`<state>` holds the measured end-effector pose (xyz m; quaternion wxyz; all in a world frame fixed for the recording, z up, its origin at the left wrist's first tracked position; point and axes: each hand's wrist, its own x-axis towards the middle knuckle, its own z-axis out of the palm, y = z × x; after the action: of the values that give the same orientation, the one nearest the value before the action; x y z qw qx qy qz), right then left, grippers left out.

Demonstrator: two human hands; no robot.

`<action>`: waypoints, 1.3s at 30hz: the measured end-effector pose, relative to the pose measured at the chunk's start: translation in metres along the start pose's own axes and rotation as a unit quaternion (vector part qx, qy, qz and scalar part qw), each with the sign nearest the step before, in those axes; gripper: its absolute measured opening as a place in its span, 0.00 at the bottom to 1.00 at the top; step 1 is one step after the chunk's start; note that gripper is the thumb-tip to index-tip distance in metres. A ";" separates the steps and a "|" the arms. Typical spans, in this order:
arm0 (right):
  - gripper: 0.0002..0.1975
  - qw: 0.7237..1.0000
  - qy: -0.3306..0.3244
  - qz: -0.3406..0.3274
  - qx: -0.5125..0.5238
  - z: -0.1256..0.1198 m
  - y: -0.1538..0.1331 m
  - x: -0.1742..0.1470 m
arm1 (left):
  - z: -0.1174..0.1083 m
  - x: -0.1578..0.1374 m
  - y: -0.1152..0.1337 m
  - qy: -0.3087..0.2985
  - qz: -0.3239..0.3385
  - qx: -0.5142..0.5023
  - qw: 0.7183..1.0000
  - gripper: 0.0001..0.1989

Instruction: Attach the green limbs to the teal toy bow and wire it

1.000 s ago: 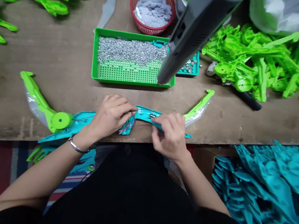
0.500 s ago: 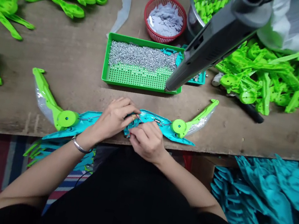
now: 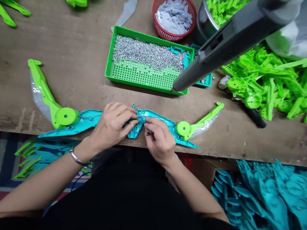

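Note:
A blue plastic shell (image 3: 86, 120) lies along the table's front edge, with a lime green arm piece (image 3: 46, 91) at its left end and another lime green arm piece (image 3: 201, 121) at its right. Thin wires (image 3: 143, 116) run across the shell's middle. My left hand (image 3: 114, 123) rests over the shell left of centre, thumb and forefinger pinched at the wires. My right hand (image 3: 161, 139) is closed just right of centre, its fingertips on the wires. A small dark part (image 3: 148, 132) shows between its fingers; its kind is unclear.
Beyond the shell stands a green tray (image 3: 145, 75) of screws, with a grey power screwdriver (image 3: 224, 44) hanging over its right corner. A red basket (image 3: 171, 35) holds pale pieces. Lime green parts (image 3: 265, 80) are piled right; blue shells (image 3: 273, 206) are stacked below right.
My right hand has moved a little right, away from the shell's centre, and the small dark part now shows in its fingers. My left hand stays near the centre. The view has shifted slightly.

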<state>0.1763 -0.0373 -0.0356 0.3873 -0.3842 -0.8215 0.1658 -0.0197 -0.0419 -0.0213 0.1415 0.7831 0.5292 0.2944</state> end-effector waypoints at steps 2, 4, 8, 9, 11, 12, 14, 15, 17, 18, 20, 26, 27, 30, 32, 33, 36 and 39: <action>0.12 1.000 -0.012 -0.001 0.000 -0.002 0.003 0.007 | 0.001 -0.004 0.005 0.012 -0.017 0.012 1.000 0.02; 0.12 0.999 -0.031 0.018 -0.003 -0.006 0.004 0.015 | 0.002 -0.007 0.011 0.019 -0.029 0.020 0.999 0.02; 0.10 0.995 -0.052 0.087 0.015 -0.009 0.006 0.029 | 0.006 -0.010 0.020 0.030 -0.028 0.033 0.999 0.04; 0.10 0.993 -0.049 0.108 0.016 -0.008 0.007 0.032 | 0.007 -0.010 0.022 0.032 -0.025 0.035 0.999 0.04; 0.10 0.986 -0.042 0.158 0.015 -0.008 0.008 0.038 | 0.010 -0.011 0.024 0.037 -0.025 0.037 0.998 0.06; 0.10 0.982 -0.043 0.182 0.017 -0.008 0.008 0.041 | 0.012 -0.011 0.025 0.041 -0.029 0.038 0.998 0.06; 0.10 0.973 -0.058 0.219 0.037 -0.010 0.007 0.047 | 0.014 -0.011 0.027 0.047 -0.044 0.046 0.997 0.07; 0.10 0.970 -0.072 0.227 0.054 -0.012 0.006 0.049 | 0.015 -0.011 0.028 0.049 -0.052 0.052 0.996 0.07; 0.09 0.962 -0.114 0.229 0.092 -0.018 0.004 0.054 | 0.017 -0.009 0.030 0.054 -0.064 0.061 0.995 0.07; 0.09 0.959 -0.135 0.227 0.106 -0.021 0.003 0.056 | 0.018 -0.009 0.030 0.059 -0.068 0.062 0.994 0.07; 0.10 0.952 -0.168 0.223 0.127 -0.025 0.001 0.058 | 0.020 -0.007 0.030 0.073 -0.074 0.058 0.993 0.06; 0.13 0.950 -0.185 0.216 0.127 -0.030 0.000 0.059 | 0.023 -0.004 0.031 0.094 -0.091 0.044 0.990 0.06; 0.13 0.950 -0.190 0.214 0.126 -0.031 0.000 0.059 | 0.022 -0.004 0.032 0.091 -0.093 0.041 0.991 0.05; 0.15 0.952 -0.193 0.202 0.127 -0.030 -0.002 0.058 | 0.019 -0.003 0.037 0.074 -0.104 0.021 0.992 0.05; 0.15 0.956 -0.183 0.195 0.118 -0.029 -0.003 0.057 | 0.016 -0.003 0.040 0.063 -0.111 0.015 0.992 0.05; 0.15 0.958 -0.177 0.194 0.111 -0.028 -0.004 0.056 | 0.015 -0.003 0.041 0.059 -0.113 0.014 0.992 0.05; 0.14 0.960 -0.167 0.203 0.099 -0.025 -0.006 0.055 | 0.014 -0.004 0.041 0.056 -0.117 0.008 0.991 0.06; 0.15 0.958 -0.168 0.206 0.108 -0.023 -0.006 0.055 | 0.012 -0.004 0.039 0.059 -0.115 -0.007 0.992 0.05</action>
<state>0.1687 0.0004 0.0109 0.2402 -0.4673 -0.7550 0.3923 0.0156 -0.0598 -0.0111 0.1485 0.6977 0.6207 0.3254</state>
